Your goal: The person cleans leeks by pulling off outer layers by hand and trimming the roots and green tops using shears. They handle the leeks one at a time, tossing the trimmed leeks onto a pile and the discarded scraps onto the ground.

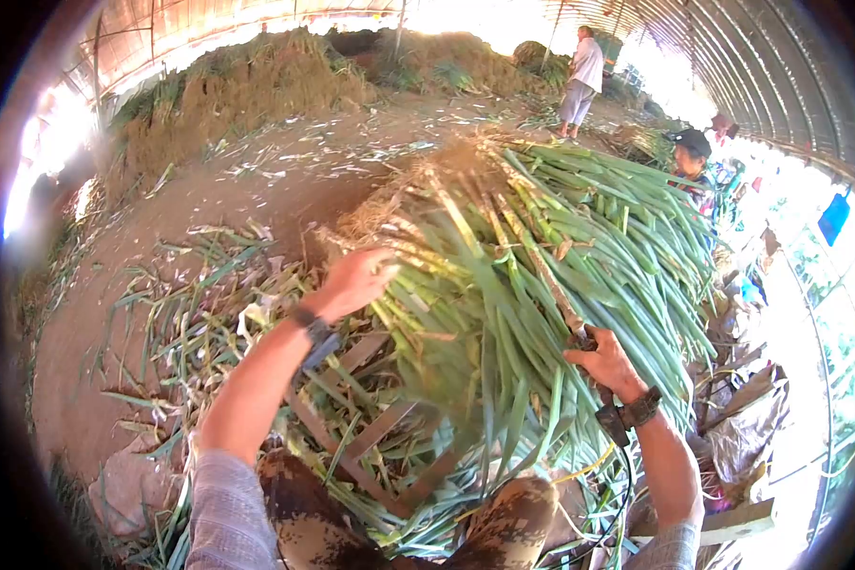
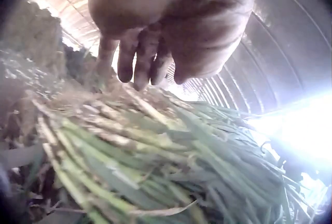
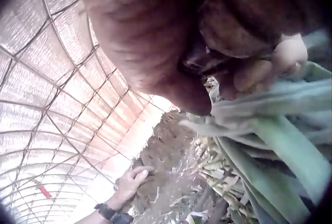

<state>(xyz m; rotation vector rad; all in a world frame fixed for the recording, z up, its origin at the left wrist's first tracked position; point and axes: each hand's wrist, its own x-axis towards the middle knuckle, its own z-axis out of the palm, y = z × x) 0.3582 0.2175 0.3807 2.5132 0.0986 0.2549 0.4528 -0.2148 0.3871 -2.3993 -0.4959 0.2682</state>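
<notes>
A big heap of long green onions point(image 1: 627, 218) lies in front of me, leaves to the right and pale root ends toward the far left. Over the stalks at its left side is my left hand point(image 1: 356, 280). In the left wrist view its fingers point(image 2: 142, 60) hang down loosely bent above the stalks, holding nothing. My right hand point(image 1: 606, 364) is at the near side of the leaves, its fingers curled round a dark, short object point(image 3: 199, 60). The palm and fingers hide most of that object, and I cannot tell its kind.
Loose leaves and peelings point(image 1: 228, 304) litter the ground at left, around a wooden frame point(image 1: 351, 446) before my knees. A yellow hose point(image 1: 589, 465) runs near my right knee. One person point(image 1: 585, 71) stands at the back; another point(image 1: 693, 157) is beyond the heap.
</notes>
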